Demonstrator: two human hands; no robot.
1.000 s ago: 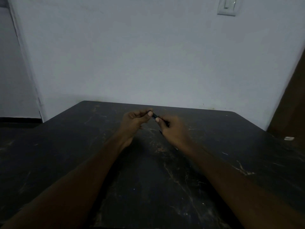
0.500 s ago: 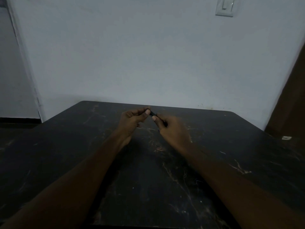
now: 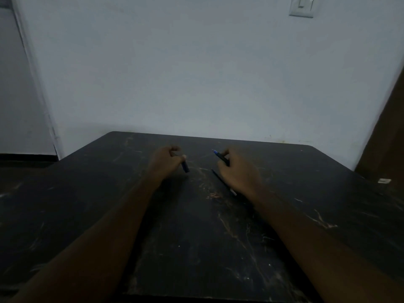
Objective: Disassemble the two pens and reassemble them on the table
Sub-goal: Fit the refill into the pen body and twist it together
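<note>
Pen cap (image 3: 185, 167): pinched in closed left hand (image 3: 167, 161), pointing down-right.
Pen body (image 3: 221, 158): gripped by closed right hand (image 3: 237, 171), blue tip up-left toward the cap.
Second pen (image 3: 223, 182): flat on table (image 3: 196, 237), just beside right hand.

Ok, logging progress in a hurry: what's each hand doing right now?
Left hand: closed on the dark pen cap.
Right hand: closed on the uncapped pen body, blue tip pointing up and left.
</note>
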